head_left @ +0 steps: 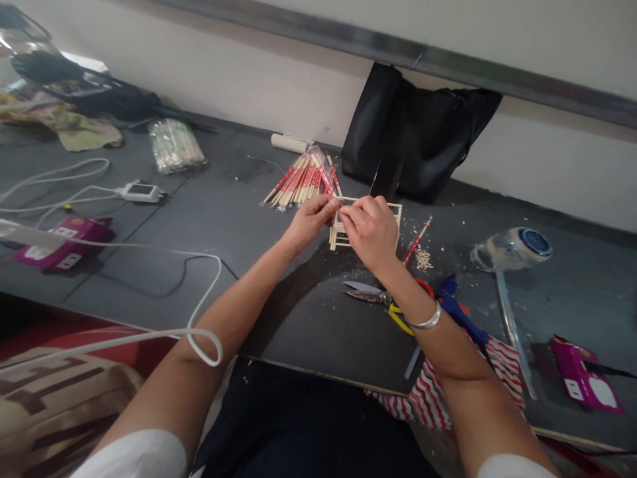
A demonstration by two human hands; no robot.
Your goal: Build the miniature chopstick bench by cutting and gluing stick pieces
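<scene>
Both hands meet at a small frame built of wooden sticks [341, 239], held up over the dark table. My left hand [316, 216] pinches the frame's upper left corner between thumb and fingers. Close beside it, my right hand [371, 229] has its fingers pressed together at the top bar; whatever lies between those fingertips is hidden. Behind the frame, red-and-cream chopsticks [301, 182] fan out of a clear wrapper. Scissors [368, 292] with red and yellow handles lie under my right forearm. One more chopstick [417, 242] rests near a little heap of cut wood bits [423, 259].
A blue glue gun [460, 312] lies on striped cloth [432, 395] at right, near a clear plastic jar [512, 249] and a purple box [584, 375]. A black bag [418, 133] leans on the wall. A white cable [199, 332] loops across my left arm.
</scene>
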